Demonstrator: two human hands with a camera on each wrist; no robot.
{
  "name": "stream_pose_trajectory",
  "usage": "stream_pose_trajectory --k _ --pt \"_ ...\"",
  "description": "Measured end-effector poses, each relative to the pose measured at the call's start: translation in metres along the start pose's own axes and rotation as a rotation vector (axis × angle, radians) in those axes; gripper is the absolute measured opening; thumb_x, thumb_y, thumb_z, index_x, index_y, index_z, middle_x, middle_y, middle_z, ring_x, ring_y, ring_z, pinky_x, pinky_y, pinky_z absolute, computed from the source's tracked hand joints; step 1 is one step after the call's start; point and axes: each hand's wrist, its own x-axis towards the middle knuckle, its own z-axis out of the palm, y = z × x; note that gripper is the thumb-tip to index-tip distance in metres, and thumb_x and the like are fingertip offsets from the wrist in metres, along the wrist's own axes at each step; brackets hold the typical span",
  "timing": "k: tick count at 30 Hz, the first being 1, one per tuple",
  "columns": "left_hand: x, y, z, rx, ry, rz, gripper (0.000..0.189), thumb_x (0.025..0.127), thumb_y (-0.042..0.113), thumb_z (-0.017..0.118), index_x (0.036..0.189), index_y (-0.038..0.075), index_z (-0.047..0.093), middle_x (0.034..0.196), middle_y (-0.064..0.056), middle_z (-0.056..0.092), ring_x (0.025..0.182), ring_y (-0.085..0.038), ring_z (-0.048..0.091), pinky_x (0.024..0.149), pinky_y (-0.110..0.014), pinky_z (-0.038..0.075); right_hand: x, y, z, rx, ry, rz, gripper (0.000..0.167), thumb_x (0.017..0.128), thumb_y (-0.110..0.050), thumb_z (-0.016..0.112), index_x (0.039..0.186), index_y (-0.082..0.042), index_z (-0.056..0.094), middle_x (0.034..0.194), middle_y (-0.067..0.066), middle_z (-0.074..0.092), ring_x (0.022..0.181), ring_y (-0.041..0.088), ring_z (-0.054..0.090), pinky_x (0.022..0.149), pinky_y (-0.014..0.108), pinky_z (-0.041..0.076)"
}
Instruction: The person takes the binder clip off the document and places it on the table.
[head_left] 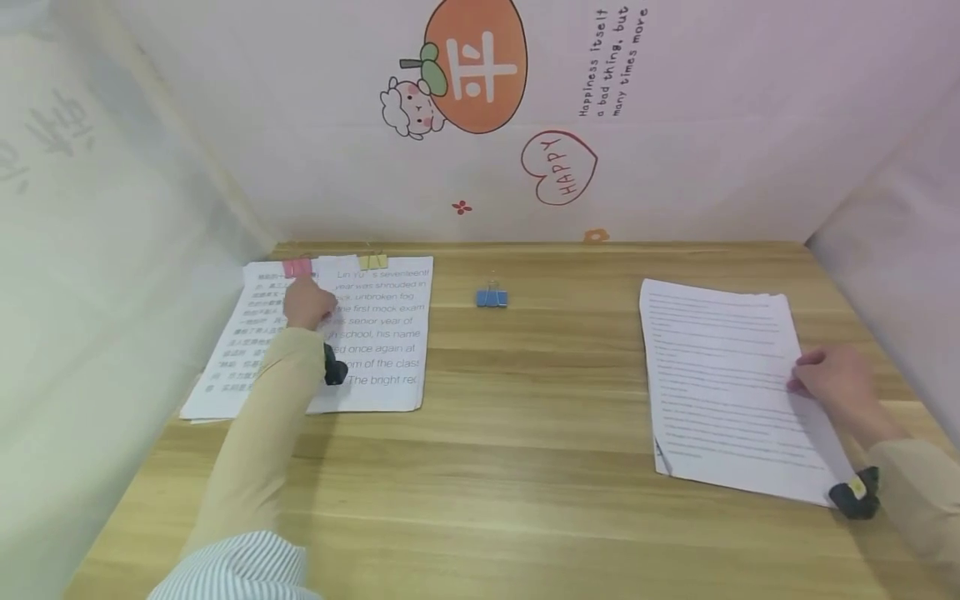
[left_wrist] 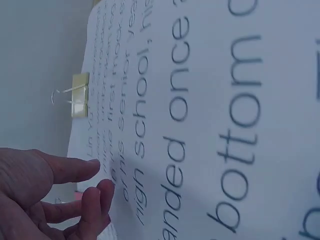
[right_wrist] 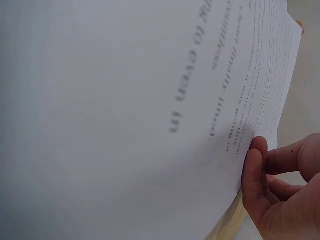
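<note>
In the head view my left hand (head_left: 306,304) is over the left-hand printed sheets (head_left: 382,350), just below a pink binder clip (head_left: 297,267) at their top edge. The left wrist view shows its thumb apart from loosely bent fingers, with nothing between them. Part of the pink clip is hidden behind those fingers. A yellow binder clip (left_wrist: 80,95) sits on the same top edge, to the right of the pink one. My right hand (head_left: 836,383) pinches the right edge of another stack of printed paper (head_left: 720,383), which lies slightly turned.
A blue binder clip (head_left: 492,297) lies alone on the wooden table (head_left: 525,467), between the two paper groups. Pale printed cloth (head_left: 337,167) stands behind the table and along both sides. A black wrist device (head_left: 855,493) overlaps the right stack's lower corner.
</note>
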Motion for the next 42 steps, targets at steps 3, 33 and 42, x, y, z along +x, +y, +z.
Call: stream_pose_trajectory --k 3,33,42 --pt "-0.001 -0.009 -0.002 0.003 -0.021 -0.029 0.047 0.083 0.011 0.058 0.121 -0.013 0.048 0.112 -0.027 0.055 0.096 -0.035 0.052 0.08 -0.039 0.047 0.0 0.001 -0.001 -0.016 0.003 0.0 0.041 0.085 -0.007 0.052 0.114 0.021 0.049 0.107 0.04 0.054 0.091 0.048 0.052 0.071 0.048 0.041" --pt "0.014 -0.039 0.006 -0.401 -0.003 -0.202 0.038 0.091 0.009 0.043 0.127 -0.003 0.049 0.103 -0.011 0.056 0.06 -0.003 0.054 0.06 -0.014 0.044 0.003 -0.003 0.0 -0.039 0.003 0.038 0.047 0.084 -0.007 0.052 0.118 0.023 0.043 0.11 0.042 0.048 0.089 0.048 0.05 0.068 0.045 0.041" --pt "0.002 -0.042 0.005 -0.526 -0.026 -0.189 0.05 0.088 0.006 0.043 0.137 -0.001 0.04 0.112 -0.01 0.049 0.061 0.001 0.053 0.06 -0.01 0.045 0.004 0.0 0.002 -0.046 0.006 0.013 0.046 0.082 -0.007 0.052 0.116 0.023 0.044 0.108 0.042 0.049 0.089 0.049 0.049 0.069 0.048 0.039"
